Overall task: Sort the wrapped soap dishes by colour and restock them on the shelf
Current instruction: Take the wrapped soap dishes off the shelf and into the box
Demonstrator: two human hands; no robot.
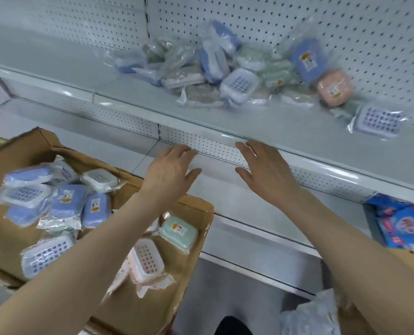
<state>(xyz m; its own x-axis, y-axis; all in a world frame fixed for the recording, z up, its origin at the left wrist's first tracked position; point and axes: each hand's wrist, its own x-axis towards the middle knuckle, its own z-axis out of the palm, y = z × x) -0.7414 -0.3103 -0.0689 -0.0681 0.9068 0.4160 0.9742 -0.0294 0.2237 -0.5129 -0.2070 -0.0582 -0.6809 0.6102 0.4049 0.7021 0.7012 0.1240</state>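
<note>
Where the hands hover: left hand (171, 169) and right hand (265, 168), fingers spread and relaxed, holding nothing, before the front lip of the shelf (128, 93).
Shelf pile (225, 76): wrapped soap dishes heaped at the right against the pegboard (346, 25); blue, green and pink mixed, long axes every way.
Blue dish (308, 60): leans on the pegboard, long axis near upright, label outward.
Cardboard box (194, 209): lower left, more wrapped dishes.
Green dish (179, 232): in the box, flat, long axis slanting down to the right.
</note>
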